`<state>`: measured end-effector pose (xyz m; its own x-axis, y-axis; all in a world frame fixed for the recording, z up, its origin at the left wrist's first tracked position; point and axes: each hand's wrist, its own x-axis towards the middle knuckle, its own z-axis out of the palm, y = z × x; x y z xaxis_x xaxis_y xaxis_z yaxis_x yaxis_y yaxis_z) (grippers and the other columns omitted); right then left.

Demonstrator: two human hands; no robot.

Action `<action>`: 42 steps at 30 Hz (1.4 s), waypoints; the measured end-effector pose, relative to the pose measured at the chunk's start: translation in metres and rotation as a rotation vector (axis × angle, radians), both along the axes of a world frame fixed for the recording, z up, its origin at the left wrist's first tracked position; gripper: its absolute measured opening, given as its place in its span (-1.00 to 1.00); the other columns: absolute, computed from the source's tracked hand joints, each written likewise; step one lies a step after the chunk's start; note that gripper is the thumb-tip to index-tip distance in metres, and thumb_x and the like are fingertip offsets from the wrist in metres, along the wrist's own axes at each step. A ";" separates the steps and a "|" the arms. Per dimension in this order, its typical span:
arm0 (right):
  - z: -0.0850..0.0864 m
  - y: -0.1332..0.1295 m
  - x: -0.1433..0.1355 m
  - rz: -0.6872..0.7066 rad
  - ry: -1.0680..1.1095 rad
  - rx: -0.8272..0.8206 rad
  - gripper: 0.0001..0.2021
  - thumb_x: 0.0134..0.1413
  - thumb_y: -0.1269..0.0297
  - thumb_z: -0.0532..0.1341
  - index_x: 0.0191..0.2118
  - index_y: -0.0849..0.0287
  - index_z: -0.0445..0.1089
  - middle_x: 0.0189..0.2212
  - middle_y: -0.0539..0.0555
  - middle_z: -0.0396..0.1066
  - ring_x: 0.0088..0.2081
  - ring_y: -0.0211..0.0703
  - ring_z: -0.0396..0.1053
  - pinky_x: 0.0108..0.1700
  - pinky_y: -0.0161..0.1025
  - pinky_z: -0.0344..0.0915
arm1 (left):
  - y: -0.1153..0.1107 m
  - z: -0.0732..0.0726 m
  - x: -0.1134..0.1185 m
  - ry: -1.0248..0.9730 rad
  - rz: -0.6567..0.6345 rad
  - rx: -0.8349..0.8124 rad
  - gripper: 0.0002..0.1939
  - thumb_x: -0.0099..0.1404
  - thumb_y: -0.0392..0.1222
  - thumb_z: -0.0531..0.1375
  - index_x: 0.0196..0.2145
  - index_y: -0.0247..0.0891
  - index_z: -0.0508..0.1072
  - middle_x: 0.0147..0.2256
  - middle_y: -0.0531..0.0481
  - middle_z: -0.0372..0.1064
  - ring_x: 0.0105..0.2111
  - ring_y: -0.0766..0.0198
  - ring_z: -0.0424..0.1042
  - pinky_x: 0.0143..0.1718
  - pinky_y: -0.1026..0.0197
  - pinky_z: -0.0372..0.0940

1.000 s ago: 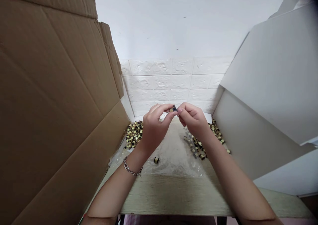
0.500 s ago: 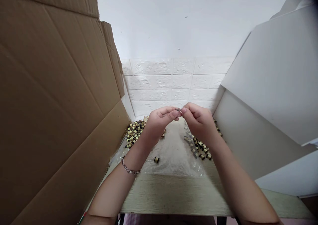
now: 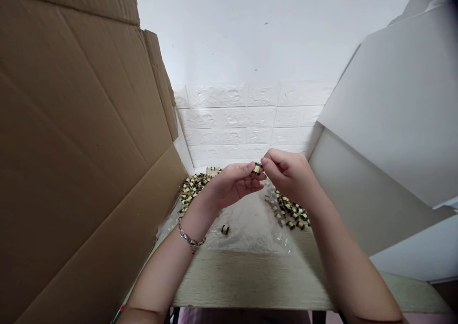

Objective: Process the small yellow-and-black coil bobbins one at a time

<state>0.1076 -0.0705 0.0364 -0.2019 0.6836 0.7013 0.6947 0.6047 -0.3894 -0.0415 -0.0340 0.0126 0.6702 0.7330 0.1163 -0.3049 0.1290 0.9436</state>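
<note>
A small transformer coil [image 3: 257, 169], yellow in the middle with black pinned ends, is pinched between the thumb and fingers of my left hand [image 3: 234, 183]. Its pins point up and toward the right. My right hand [image 3: 288, 173] is closed in a pinch, its thumb and fingertip right at the coil's pin side. What lies between those right fingertips is too small to make out. Below my hands, a single coil [image 3: 225, 229] lies on a clear plastic bag [image 3: 246, 228].
Loose coils with copper-coloured wires form a left pile [image 3: 193, 188]; another pile [image 3: 291, 209] lies at right, partly under plastic. A cardboard wall [image 3: 89, 123] rises at left and a white panel [image 3: 390, 104] at right. The pale table [image 3: 250, 276] ends in front.
My left hand has turned and dropped slightly, so the coil's yellow side now shows and the lower fingers are more spread. My right hand stays nearly in place, still pinched beside it.
</note>
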 end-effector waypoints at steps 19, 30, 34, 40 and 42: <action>0.000 0.003 0.007 0.227 0.069 -0.237 -0.75 0.05 0.31 0.00 -0.62 0.19 0.13 -0.68 -0.09 0.11 -0.59 -0.39 0.06 -0.55 -0.40 0.00 | -0.002 -0.001 -0.002 -0.055 -0.200 -0.216 -0.84 -0.05 -0.09 0.27 -0.53 -0.22 0.44 -0.57 0.01 0.34 -0.55 0.37 0.30 -0.23 0.08 0.29; -0.001 0.006 0.004 0.340 0.240 -0.318 -0.75 0.07 0.30 0.00 -0.60 0.19 0.13 -0.67 -0.08 0.21 -0.59 -0.38 0.15 -0.51 -0.39 0.08 | -0.002 0.005 -0.007 0.032 -0.270 -0.061 -0.70 0.13 -0.01 0.10 -0.32 -0.31 0.40 -0.34 -0.05 0.35 -0.32 0.26 0.38 -0.16 0.14 0.21; -0.001 0.007 0.004 0.259 0.278 -0.205 -0.75 0.08 0.27 -0.01 -0.58 0.19 0.11 -0.67 -0.10 0.10 -0.59 -0.39 0.07 -0.54 -0.40 0.00 | -0.002 0.007 -0.005 0.133 0.088 0.157 -0.66 0.19 0.08 -0.03 -0.31 -0.22 0.35 -0.31 -0.01 0.29 -0.28 0.26 0.35 -0.19 0.17 0.19; -0.003 0.007 0.004 0.163 0.370 -0.129 -0.72 0.10 0.23 -0.02 -0.60 0.19 0.06 -0.68 -0.10 0.00 -0.59 -0.39 -0.02 -0.53 -0.38 -0.03 | -0.014 0.009 0.001 0.282 0.823 0.936 -0.69 0.04 0.03 0.17 -0.37 -0.25 0.32 -0.36 0.02 0.28 -0.28 0.31 0.27 -0.21 0.25 0.17; -0.004 0.007 0.002 0.127 0.373 -0.108 -0.72 0.10 0.24 -0.02 -0.59 0.19 0.06 -0.67 -0.10 0.00 -0.58 -0.38 -0.02 -0.53 -0.37 -0.03 | -0.019 0.009 0.002 0.303 0.967 1.202 -0.68 -0.04 -0.04 0.25 -0.36 -0.25 0.33 -0.37 0.02 0.30 -0.29 0.30 0.28 -0.21 0.24 0.18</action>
